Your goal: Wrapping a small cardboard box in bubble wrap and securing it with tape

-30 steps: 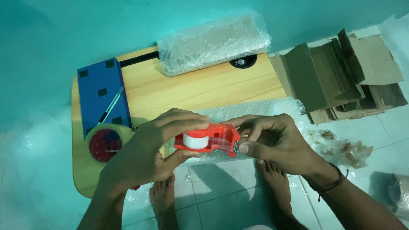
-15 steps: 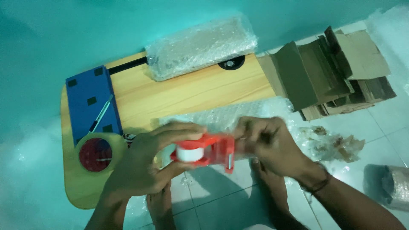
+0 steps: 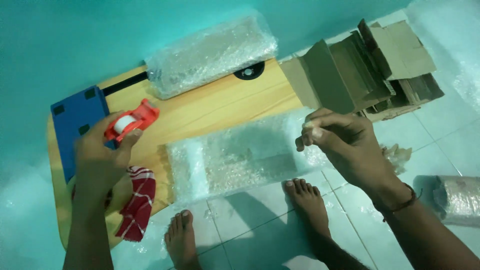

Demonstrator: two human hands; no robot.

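Between the two grips, across the wooden surface (image 3: 215,107), lies the bubble-wrapped parcel (image 3: 240,155), long axis running from left grip toward right. It looks light, soft-skinned and slippery; support it from beneath at both ends. Left hand (image 3: 100,155) is clenched around the red tape dispenser (image 3: 131,121), light and rigid, nose pointing up and away. Right hand (image 3: 345,142) pinches its fingertips together; any tape between them is not discernible.
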